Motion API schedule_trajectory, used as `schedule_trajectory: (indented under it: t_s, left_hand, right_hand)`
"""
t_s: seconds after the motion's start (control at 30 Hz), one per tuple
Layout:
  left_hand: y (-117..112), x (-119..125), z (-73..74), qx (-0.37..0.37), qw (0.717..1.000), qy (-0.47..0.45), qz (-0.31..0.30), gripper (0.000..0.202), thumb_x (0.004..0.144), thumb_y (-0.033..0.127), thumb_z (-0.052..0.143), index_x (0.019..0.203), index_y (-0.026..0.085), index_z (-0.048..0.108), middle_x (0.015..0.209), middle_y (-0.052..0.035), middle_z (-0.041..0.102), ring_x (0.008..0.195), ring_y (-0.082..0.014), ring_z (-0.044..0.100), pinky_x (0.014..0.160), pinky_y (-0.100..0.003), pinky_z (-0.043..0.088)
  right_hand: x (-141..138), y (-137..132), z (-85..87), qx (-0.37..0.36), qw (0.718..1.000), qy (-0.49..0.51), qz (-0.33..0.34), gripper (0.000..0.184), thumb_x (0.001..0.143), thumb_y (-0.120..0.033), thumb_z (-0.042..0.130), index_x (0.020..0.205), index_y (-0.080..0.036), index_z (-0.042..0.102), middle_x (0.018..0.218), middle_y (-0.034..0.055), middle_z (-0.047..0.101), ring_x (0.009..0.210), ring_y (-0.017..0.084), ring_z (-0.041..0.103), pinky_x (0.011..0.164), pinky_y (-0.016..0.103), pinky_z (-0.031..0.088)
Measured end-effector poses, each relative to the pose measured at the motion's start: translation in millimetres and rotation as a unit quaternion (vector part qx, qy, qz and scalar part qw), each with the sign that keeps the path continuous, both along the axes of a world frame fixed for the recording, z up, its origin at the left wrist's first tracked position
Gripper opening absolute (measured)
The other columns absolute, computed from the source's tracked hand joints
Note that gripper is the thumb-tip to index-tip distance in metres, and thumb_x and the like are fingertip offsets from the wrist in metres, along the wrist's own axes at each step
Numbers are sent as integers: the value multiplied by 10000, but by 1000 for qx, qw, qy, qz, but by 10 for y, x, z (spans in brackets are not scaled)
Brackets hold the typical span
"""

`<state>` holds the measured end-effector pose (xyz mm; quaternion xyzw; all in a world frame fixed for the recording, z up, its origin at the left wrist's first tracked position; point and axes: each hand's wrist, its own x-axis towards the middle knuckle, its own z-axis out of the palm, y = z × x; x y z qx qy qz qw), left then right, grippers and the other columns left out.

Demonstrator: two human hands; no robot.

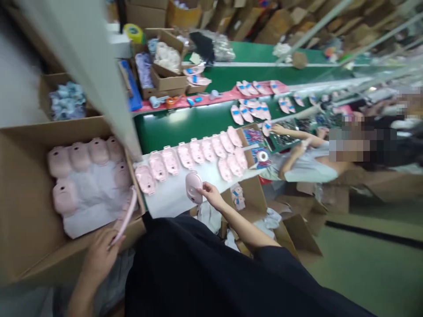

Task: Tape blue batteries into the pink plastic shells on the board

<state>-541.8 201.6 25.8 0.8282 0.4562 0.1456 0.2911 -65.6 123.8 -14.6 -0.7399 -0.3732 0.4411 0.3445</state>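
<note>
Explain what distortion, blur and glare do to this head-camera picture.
Head view: wide-angle distortion tilts and bends the scene; the pale pillar at left is motion-blurred; a glare patch sits on the green conveyor belt; the thin rails at upper right are streaked.

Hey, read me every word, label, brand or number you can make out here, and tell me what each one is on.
Nothing can be read clearly.
Blue labels on the pink plastic shells: too small and blurred to read.
Printed cards beside the co-worker: too blurred to read.
Small tag in the carton near the right hand: too small to read.
</note>
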Motion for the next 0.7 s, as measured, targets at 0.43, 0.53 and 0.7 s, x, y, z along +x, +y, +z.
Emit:
schedule_trajectory:
  t_s: [0.43,0.53,0.7]
  left_hand:
    - [478,4434,-1353,-61,935,130,-324,309,890,74,548,980,252,783,1391,-51,657,1433,-221,449,1174,-388,388]
    - [420,4580,-1463,-36,952,159,-258,434,931,105,484,1257,263,722,1583,-73,492,1550,-273,280,1256,-500,256]
    - [-223,4464,-1637,-37,962,212,-169,562,970,297,513,1532,309,512,1687,-81,334,1564,-360,217,1240,-567,239]
  right_hand:
    - [1855,83,-947,-245,914,-289,146,292,983,-296,529,1183,-127,658,1242,187,664,1048,268,644,873,330,454]
    - [1837,220,-1055,-227,926,-281,112,445,1018,-412,494,1310,-98,613,1370,219,598,1199,320,585,988,388,453]
    - [1786,-254,-1207,-143,932,-315,111,489,1030,-417,470,1478,-226,523,1643,112,390,1491,315,318,1208,465,284]
